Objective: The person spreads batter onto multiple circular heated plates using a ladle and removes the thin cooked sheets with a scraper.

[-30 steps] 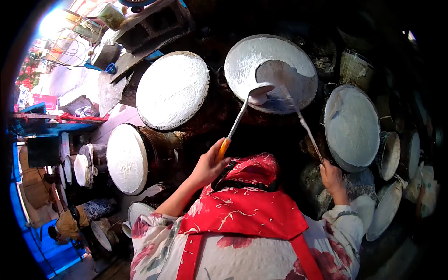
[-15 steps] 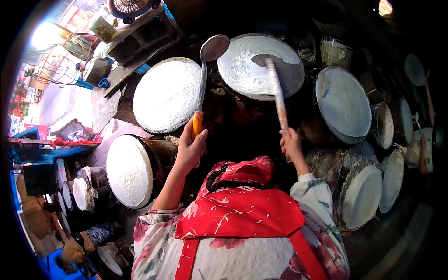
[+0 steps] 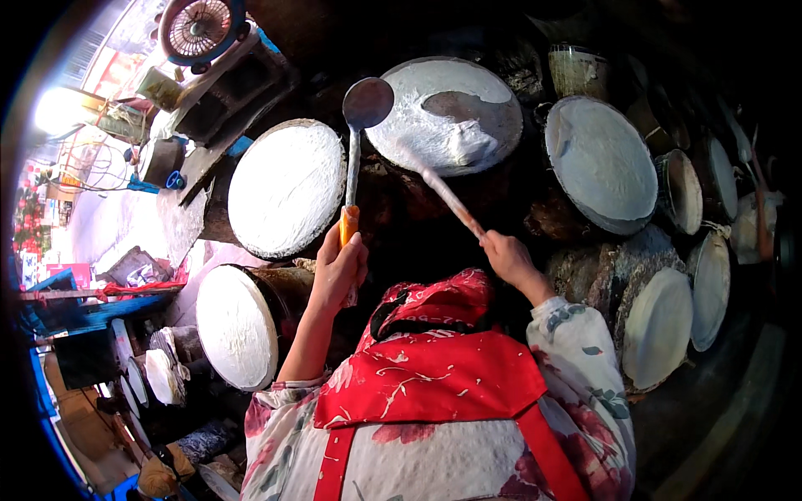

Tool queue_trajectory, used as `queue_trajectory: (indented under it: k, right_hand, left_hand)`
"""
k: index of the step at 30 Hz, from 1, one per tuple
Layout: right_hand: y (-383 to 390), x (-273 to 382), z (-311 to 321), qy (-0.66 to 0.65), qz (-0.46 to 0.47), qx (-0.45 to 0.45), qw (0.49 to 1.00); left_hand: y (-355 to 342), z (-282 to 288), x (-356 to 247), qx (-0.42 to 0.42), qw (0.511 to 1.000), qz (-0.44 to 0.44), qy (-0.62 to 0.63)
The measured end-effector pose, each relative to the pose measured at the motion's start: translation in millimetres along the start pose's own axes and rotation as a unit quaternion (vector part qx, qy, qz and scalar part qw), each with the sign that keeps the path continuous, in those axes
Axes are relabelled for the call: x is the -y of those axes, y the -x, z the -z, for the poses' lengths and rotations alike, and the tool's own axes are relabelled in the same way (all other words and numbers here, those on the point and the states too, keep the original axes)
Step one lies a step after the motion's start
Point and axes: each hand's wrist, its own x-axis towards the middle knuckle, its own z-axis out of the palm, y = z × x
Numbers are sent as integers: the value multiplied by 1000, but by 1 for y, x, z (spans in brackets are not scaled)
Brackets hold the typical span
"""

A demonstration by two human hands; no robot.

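My left hand (image 3: 338, 271) is closed around the orange handle of a long metal ladle (image 3: 368, 103), its bowl raised between two round pans. In my right hand (image 3: 512, 262) is a long stick-like tool (image 3: 455, 203), smeared white. Its far end reaches the near left part of the far round pan (image 3: 504, 125), blurred there. Thick white paste (image 3: 470, 146) covers much of that pan, heaped near its front edge, while a dark grey patch lies bare. Left of it, another round pan bears an even white layer (image 3: 286, 188).
More round, white-topped vessels stand around me: one lower left (image 3: 236, 328), one right (image 3: 601, 159) and one lower right (image 3: 658, 328). A small fan (image 3: 199, 29) is at the far left. Blue-edged shelving (image 3: 109, 305) with clutter lies left.
The stick's far end has swept left across the far pan, and paste is now heaped near its front. My right hand has shifted slightly left and nearer. The view has turned somewhat.
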Motion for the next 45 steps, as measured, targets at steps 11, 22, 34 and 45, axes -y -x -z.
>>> queue_trajectory:
  k: [11, 22, 34, 45]
  right_hand:
    - [-10, -56, 34, 26, -40, 11, 999]
    - [-184, -88, 91, 4, -275, -77, 958]
    - [-73, -56, 54, 100, -208, -99, 968]
    - [-97, -20, 36, 60, -201, -114, 971]
  left_hand:
    - [-24, -22, 1, 3, 998, 36, 42]
    - [-25, -52, -5, -15, 998, 50, 44]
    - [-34, -55, 5, -42, 994, 71, 71]
    - [-35, -57, -10, -13, 990, 97, 97]
